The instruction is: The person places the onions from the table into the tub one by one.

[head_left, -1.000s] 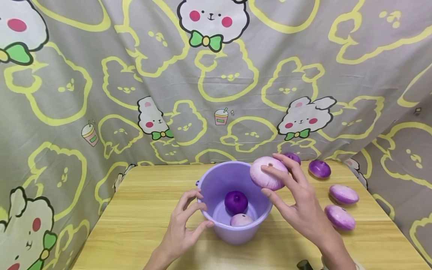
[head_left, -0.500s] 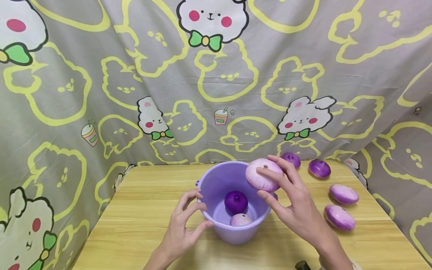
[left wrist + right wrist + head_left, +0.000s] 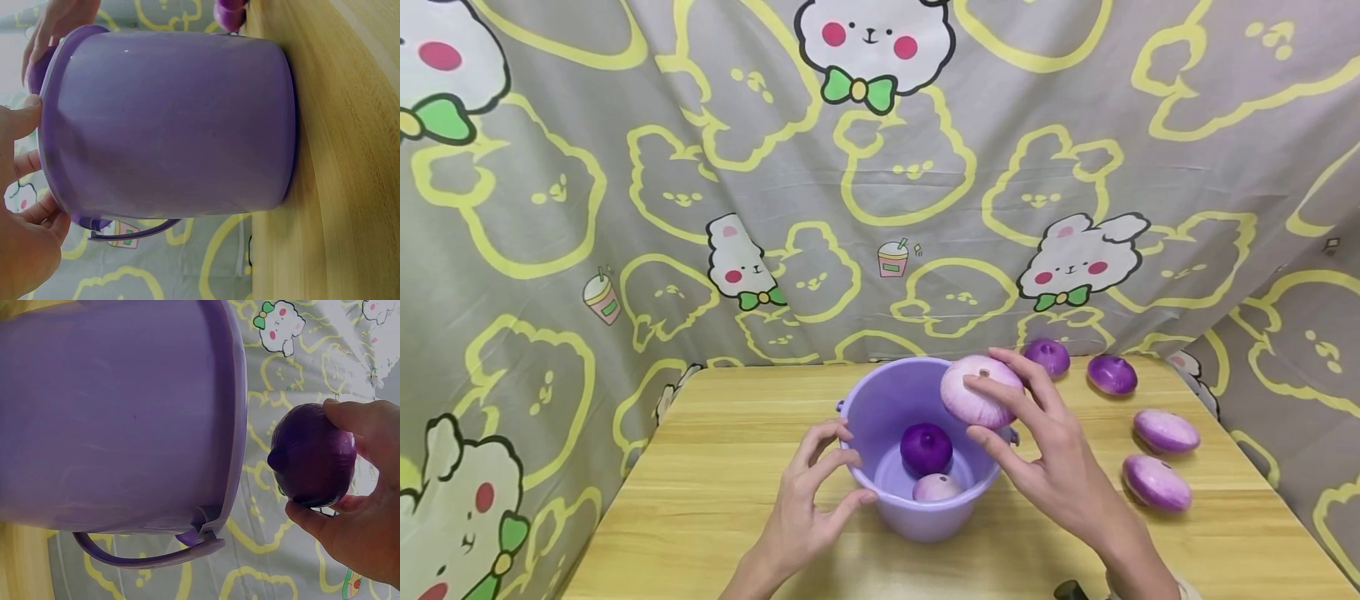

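Right hand point(image 3: 1060, 454) and held onion point(image 3: 976, 398) slightly farther left, rearmost onion point(image 3: 1048, 358) more exposed.

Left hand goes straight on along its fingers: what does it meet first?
The left hand would likely meet the purple bucket at its rim; fingertips look to be right on it, though exact contact is unclear.

No words, brands or numbers are showing legibly in any view. On the patterned curtain point(image 3: 805, 185), the left drink-cup print point(image 3: 599, 297) and the middle drink-cup print point(image 3: 892, 259) are each bearing a green label patch point(image 3: 892, 267), its fine marks appearing too small to read. A sparkle mark point(image 3: 917, 249) is sitting just beside the middle cup, with tiny strokes under it forming nothing readable. In the left wrist view, a cup print is likewise showing green, too blurred for reading.
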A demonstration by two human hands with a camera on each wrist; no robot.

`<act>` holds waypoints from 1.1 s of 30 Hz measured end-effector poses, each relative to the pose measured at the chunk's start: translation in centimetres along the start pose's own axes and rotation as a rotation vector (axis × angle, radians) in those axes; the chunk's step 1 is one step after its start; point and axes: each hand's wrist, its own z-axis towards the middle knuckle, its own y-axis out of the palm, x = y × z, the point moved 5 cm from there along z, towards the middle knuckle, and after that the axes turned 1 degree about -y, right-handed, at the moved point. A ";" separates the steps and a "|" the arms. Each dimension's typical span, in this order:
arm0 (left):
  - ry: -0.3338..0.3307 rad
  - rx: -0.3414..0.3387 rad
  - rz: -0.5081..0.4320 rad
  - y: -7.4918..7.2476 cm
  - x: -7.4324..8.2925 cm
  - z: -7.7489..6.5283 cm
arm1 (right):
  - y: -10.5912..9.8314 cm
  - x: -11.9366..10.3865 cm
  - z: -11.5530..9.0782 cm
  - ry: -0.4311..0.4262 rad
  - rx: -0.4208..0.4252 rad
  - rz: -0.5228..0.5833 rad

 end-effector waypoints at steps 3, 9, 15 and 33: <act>0.000 -0.001 0.000 0.0 0.0 0.0 | 0.0 0.0 0.0 -0.001 -0.001 -0.002; -0.002 -0.003 0.001 0.0 0.0 0.0 | 0.1 0.1 0.0 0.002 -0.003 -0.009; -0.001 -0.004 0.004 0.1 -0.1 0.0 | 0.1 0.2 -0.1 0.020 -0.009 -0.019; -0.008 -0.003 0.003 0.0 -0.1 -0.1 | 0.0 0.2 0.0 0.026 -0.029 -0.032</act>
